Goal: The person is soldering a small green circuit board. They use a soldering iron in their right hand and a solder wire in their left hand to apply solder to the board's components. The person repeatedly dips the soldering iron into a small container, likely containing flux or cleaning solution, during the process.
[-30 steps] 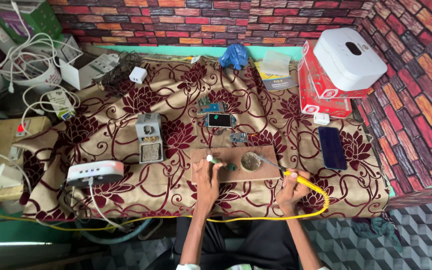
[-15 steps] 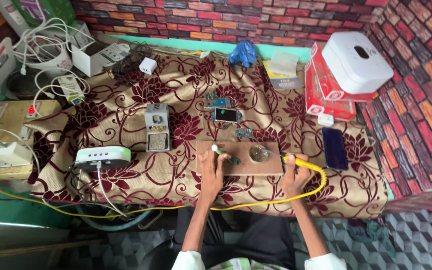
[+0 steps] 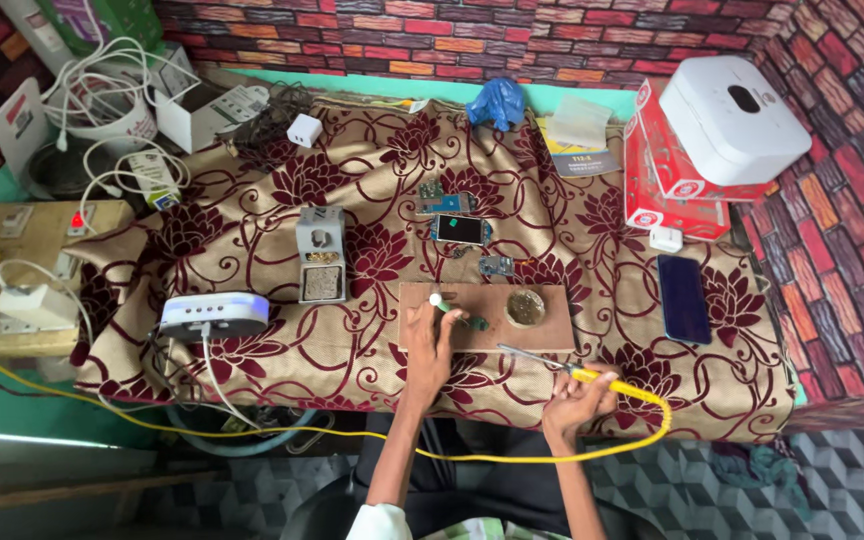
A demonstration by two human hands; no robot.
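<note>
Two hands busy: your left hand (image 3: 430,340) pinches a white-tipped tool on the board (image 3: 482,316); right hand (image 3: 574,394) grips the iron (image 3: 562,366). Steady both wrists near the desk's front edge.

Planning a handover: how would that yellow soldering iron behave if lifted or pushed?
The soldering iron, held in the right hand, looks stiff, slim and probably light. Its round handle may roll if laid down. The long yellow cord looks floppy and would likely drag or snag.

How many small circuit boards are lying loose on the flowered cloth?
3: one beside the blue one near the cloth's middle, one just below it, and one above the wooden board. Others may be hidden.
</note>
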